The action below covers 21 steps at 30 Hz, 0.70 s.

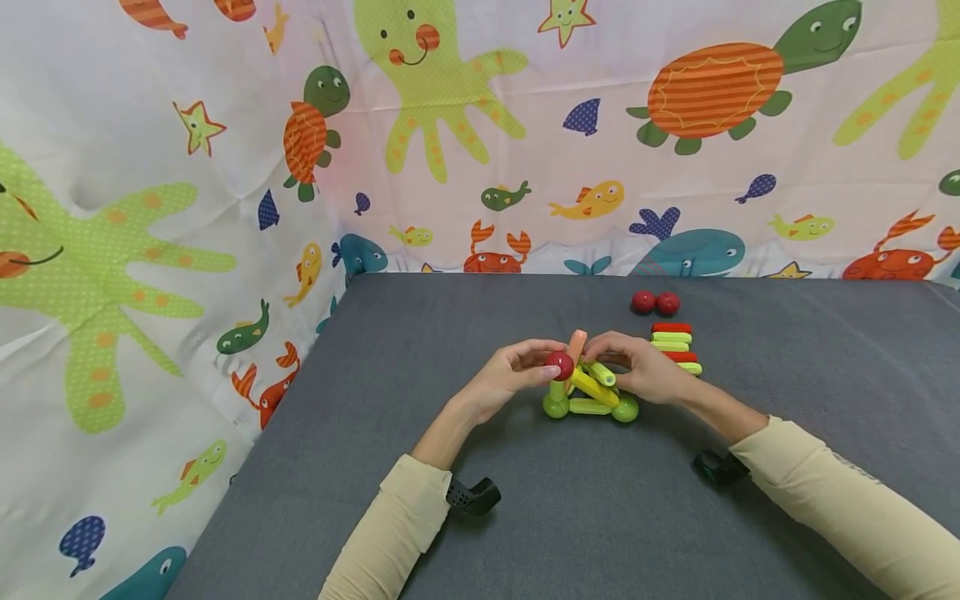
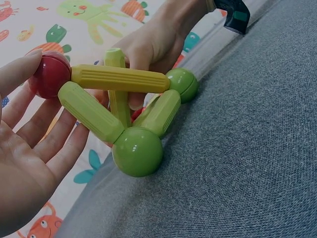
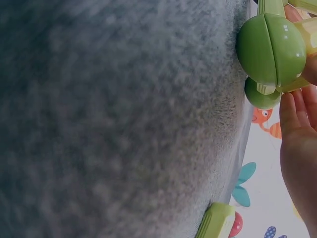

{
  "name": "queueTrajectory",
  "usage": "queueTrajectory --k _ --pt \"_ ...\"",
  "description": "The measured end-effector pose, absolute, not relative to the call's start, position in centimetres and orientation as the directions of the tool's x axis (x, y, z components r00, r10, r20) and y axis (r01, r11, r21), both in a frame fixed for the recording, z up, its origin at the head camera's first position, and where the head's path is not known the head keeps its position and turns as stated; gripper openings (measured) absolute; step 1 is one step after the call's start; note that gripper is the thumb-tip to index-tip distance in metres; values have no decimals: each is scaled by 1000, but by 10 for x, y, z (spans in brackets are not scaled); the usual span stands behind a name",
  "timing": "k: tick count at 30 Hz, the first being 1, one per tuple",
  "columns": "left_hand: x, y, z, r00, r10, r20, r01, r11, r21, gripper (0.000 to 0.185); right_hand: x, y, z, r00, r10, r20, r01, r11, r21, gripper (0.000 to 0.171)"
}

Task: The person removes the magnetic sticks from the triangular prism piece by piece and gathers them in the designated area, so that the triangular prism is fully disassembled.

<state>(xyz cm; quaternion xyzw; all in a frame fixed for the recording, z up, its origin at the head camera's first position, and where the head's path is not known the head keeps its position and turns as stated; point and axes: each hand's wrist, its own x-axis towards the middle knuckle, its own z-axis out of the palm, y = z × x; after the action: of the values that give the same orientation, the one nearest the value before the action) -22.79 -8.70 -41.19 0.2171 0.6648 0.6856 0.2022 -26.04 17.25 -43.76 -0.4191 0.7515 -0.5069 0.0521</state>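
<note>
A small frame of yellow and green magnetic sticks stands on two green balls [image 1: 556,406] on the grey table [image 1: 600,517]. My left hand [image 1: 542,363] pinches a red ball [image 1: 559,364] at the frame's top left corner; in the left wrist view, thumb and fingers [image 2: 47,136] cradle this red ball [image 2: 48,74], which joins a yellow stick [image 2: 119,78] and a green stick [image 2: 91,111]. My right hand [image 1: 602,353] grips the frame from the right, fingers curled around an upright green stick [image 2: 117,94]. An orange stick [image 1: 576,342] pokes up between both hands.
A stack of red and yellow-green sticks [image 1: 674,345] lies just behind my right hand, with two loose red balls [image 1: 655,302] farther back. A sea-animal curtain [image 1: 225,167] hangs behind and left of the table. The right wrist view shows the green balls [image 3: 270,47] close up.
</note>
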Motion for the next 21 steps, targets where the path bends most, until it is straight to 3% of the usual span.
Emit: queueTrajectory --k 13,21 --pt "-228 -86 -412 -823 567 33 16 -36 999 38 -262 168 -437 -628 -682 376 -580 87 -810 31" --pt "-228 -87 -413 -814 578 58 29 -59 998 37 -263 168 -438 -679 -635 368 -541 95 -836 30"
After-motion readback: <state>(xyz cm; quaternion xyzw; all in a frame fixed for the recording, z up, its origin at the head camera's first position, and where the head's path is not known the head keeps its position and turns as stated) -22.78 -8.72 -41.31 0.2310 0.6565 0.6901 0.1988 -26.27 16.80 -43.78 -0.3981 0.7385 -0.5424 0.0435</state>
